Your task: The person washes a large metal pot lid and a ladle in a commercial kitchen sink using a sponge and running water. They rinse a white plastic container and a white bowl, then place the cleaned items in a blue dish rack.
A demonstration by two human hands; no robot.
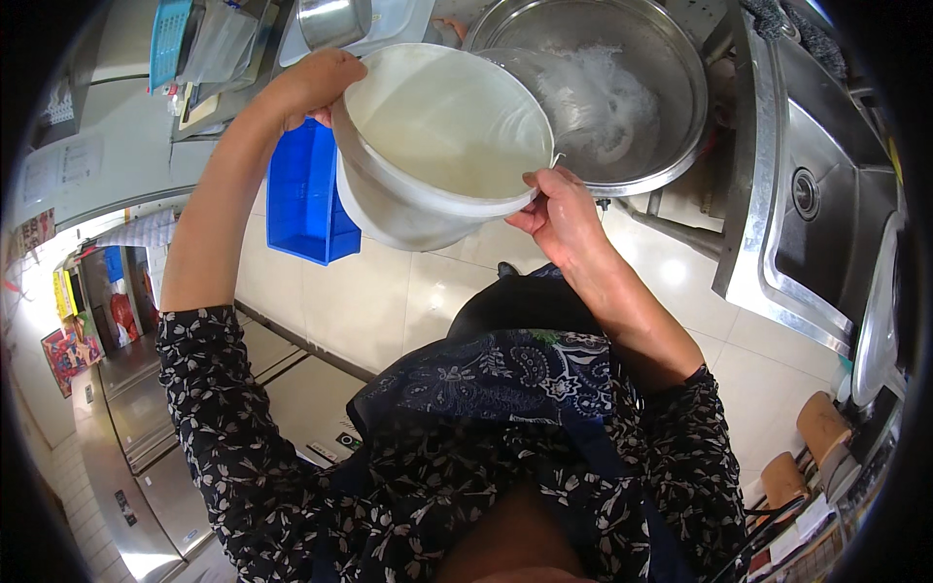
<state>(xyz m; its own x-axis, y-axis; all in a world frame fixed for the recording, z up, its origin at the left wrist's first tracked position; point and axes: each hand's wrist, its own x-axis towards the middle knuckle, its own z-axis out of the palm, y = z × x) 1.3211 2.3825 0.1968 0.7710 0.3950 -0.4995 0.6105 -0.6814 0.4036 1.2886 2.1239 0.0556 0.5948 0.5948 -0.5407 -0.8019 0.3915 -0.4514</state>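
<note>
A large white plastic bucket (408, 211) is held up in front of me, tilted to the right. My left hand (317, 84) grips its rim on the far left side. On the near right side, the fingers and thumb of my right hand (557, 211) clasp the rim. Cloudy pale liquid lies inside the bucket. Clear liquid streams over its lip into a wide round stainless steel basin (670, 157). Where the stream lands, the water in the basin froths white.
A blue plastic bin (297, 197) stands below the bucket on the left. A steel sink (824, 240) is at the right, with a steel pot (334, 22) at the top. Cutting boards and a light-blue basket (169, 44) sit on the left counter (124, 146). Chairs (822, 430) are at lower right.
</note>
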